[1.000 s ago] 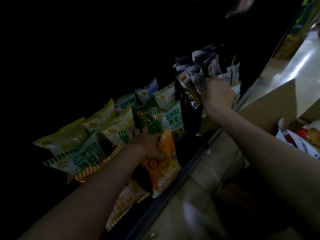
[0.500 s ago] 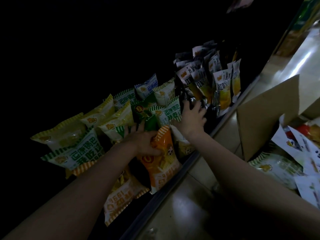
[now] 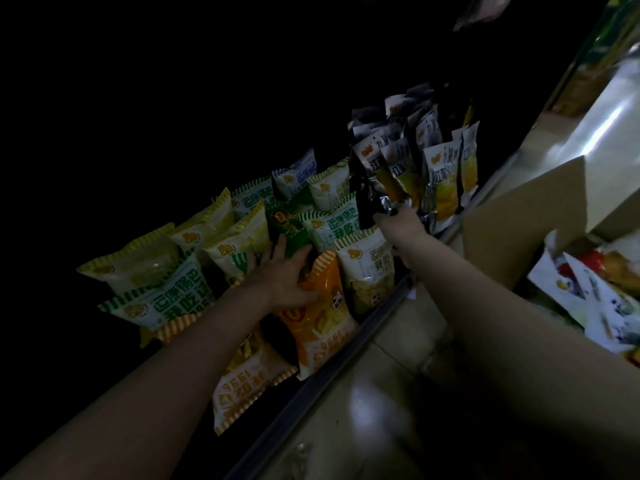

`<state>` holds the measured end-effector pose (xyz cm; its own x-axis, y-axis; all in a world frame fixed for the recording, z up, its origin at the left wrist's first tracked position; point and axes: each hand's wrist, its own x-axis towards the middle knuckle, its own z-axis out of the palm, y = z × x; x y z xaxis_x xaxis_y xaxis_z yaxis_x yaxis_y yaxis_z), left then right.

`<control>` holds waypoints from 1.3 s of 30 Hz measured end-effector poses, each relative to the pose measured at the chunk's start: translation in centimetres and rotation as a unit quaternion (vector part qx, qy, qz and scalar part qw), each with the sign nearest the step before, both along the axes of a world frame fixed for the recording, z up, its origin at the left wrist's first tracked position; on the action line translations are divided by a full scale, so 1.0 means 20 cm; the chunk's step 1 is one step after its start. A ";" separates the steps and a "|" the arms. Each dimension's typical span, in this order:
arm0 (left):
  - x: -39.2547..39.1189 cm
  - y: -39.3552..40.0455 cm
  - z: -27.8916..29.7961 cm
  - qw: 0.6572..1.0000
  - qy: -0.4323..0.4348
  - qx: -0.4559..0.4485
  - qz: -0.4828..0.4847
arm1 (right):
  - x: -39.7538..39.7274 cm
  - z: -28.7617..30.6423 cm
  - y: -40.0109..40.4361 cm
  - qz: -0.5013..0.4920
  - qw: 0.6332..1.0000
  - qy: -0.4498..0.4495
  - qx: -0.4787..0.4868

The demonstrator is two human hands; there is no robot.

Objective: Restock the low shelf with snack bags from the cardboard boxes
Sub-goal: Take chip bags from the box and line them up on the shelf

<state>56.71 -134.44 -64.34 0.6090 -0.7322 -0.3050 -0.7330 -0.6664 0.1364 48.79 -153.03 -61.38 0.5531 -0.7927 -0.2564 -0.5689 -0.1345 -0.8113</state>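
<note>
The low shelf [image 3: 346,355] is packed with snack bags standing in rows. My left hand [image 3: 284,278] rests on the top of an orange bag [image 3: 322,323] at the shelf front, thumb on it, straight fingers pressing a green bag [image 3: 291,223] behind. My right hand [image 3: 398,225] reaches deeper and grips the lower edge of a dark foil bag [image 3: 363,199]; its fingertips are hidden. A pale green-striped bag [image 3: 370,271] stands just below that wrist. At the right, the open cardboard box [image 3: 519,220] holds more bags [image 3: 588,292].
White and yellow bags [image 3: 443,174] fill the shelf's far right. Yellow and green-striped bags [image 3: 156,299] crowd the left. The shelf interior is very dark. Tiled floor [image 3: 381,393] lies between the shelf rail and the box.
My right hand came back from the far white bags, left the pale green-striped bag standing beside the orange one, then moved up to the dark foil bag. My left hand stayed on the orange bag.
</note>
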 end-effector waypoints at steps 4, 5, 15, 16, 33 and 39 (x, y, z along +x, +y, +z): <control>-0.14 0.00 0.19 0.996 -0.029 -0.072 0.032 | -0.20 0.30 -0.03 -0.023 0.995 -0.097 -0.029; -0.19 -0.02 0.24 0.995 -0.031 -0.092 0.032 | -0.28 0.37 -0.03 -0.032 0.993 -0.113 -0.025; -0.82 -0.47 0.44 0.977 -0.027 -0.144 -0.154 | -1.29 0.41 -0.37 -0.149 0.986 0.011 -0.073; -0.85 -0.52 0.43 0.974 -0.023 -0.142 -0.172 | -1.36 0.38 -0.41 -0.160 0.985 0.008 -0.061; -0.95 -0.93 0.15 0.981 -0.003 -0.104 -0.166 | -1.41 0.11 -0.91 -0.074 0.878 0.280 -0.381; -0.91 -0.77 0.29 0.973 0.047 -0.155 -0.164 | -1.49 0.33 -0.73 -0.153 0.849 0.137 -0.487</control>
<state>38.41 -149.79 -58.47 0.3077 -0.9479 -0.0824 -0.8737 -0.3158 0.3700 18.94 -167.66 -54.79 0.3089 -0.7984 0.5168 -0.8474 -0.4778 -0.2317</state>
